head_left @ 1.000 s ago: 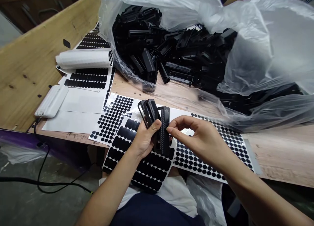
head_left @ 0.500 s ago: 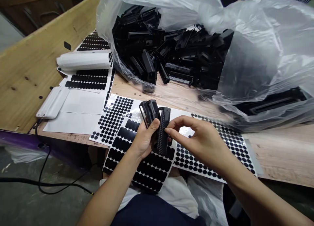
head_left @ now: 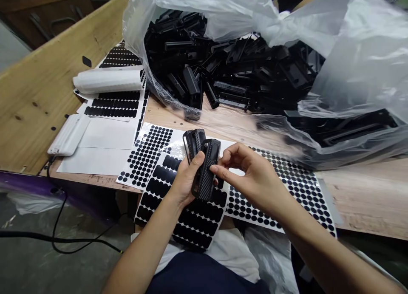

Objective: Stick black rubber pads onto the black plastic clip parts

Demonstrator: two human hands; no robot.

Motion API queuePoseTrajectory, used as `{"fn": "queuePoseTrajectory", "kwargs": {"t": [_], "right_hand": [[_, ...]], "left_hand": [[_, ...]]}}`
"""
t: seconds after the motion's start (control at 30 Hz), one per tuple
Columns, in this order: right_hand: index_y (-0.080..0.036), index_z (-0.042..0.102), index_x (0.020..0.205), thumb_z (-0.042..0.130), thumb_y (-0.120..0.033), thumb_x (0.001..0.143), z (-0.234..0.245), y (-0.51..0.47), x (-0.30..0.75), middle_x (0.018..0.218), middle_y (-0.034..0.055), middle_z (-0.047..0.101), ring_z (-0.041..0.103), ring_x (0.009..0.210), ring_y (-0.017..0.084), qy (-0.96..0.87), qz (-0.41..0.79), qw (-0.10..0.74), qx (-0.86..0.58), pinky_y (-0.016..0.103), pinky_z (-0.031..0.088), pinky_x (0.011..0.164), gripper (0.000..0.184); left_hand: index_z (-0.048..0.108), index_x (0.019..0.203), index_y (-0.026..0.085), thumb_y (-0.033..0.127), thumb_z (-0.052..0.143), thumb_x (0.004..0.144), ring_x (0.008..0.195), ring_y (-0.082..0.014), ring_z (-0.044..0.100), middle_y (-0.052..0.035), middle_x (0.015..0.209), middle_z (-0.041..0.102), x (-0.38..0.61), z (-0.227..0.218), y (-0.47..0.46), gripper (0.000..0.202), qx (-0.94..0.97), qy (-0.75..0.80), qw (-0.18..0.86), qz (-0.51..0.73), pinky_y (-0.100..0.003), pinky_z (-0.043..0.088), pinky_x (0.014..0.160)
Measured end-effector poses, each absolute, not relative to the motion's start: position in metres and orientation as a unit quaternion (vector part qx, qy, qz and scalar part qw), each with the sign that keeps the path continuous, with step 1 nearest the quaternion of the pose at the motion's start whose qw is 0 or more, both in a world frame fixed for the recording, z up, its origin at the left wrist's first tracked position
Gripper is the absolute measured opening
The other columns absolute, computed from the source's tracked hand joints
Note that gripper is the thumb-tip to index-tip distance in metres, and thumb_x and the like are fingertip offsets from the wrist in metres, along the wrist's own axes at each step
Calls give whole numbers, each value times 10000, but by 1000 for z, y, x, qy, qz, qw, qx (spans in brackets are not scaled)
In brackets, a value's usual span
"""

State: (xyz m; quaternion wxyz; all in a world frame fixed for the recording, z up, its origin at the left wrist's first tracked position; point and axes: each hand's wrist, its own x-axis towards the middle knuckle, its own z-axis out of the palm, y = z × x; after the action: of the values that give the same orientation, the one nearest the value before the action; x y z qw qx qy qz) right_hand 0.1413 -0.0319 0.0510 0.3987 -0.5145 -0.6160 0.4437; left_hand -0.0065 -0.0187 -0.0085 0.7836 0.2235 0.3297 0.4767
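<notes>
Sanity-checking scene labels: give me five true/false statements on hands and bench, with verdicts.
1. The left hand holds black parts. True.
2. The right hand is inside the bag. False: the right hand is at the held black parts.
3. The clear bag has many more black parts in it. True.
4. The white device lies right of both hands. False: the white device lies left of them.
5. A white roll rests on printed sheets. True.
</notes>
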Motion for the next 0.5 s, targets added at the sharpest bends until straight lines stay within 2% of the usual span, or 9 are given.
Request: {"fn": "queuePoseTrajectory", "kwargs": {"t": [0.13,0.2,0.3,0.4,0.5], "right_hand": [[-240,537,840,742,-369,882,45,-27,142,745,-33,602,625,637,142,-595,418,437,-530,280,509,595,246],[-237,573,871,696,-392,917,38,-28,151,761,-13,636,631,653,162,-597,370,441,-559,301,507,602,203],[-229,675,905,654,-367,954,23,-37,169,801,29,713,637,690,203,-671,262,339,-605,343,495,626,148],[-208,737,898,664,-313,959,7,-49,182,817,62,743,643,758,252,-768,158,226,-577,381,499,662,142],[-168,746,916,634,-325,991,-1,-60,183,841,92,735,649,784,265,-800,80,210,-556,390,522,677,207]], "left_hand": [[652,1028,121,621,858,715,551,-148,669,-44,782,713,-6,-7,-18,625,230,333,783,472,-225,526,466],[678,1032,107,591,840,751,598,-149,681,-70,840,727,-8,-5,-17,582,224,316,793,471,-219,534,475],[708,1010,91,510,757,855,628,-133,674,-105,923,740,-10,-1,-14,449,183,292,815,467,-200,528,472],[713,969,84,427,658,935,615,-131,664,-106,896,732,-11,1,-12,349,149,291,827,458,-198,514,459],[711,968,78,390,609,960,616,-139,661,-110,877,722,-12,2,-12,329,137,288,833,452,-203,507,457]]}}
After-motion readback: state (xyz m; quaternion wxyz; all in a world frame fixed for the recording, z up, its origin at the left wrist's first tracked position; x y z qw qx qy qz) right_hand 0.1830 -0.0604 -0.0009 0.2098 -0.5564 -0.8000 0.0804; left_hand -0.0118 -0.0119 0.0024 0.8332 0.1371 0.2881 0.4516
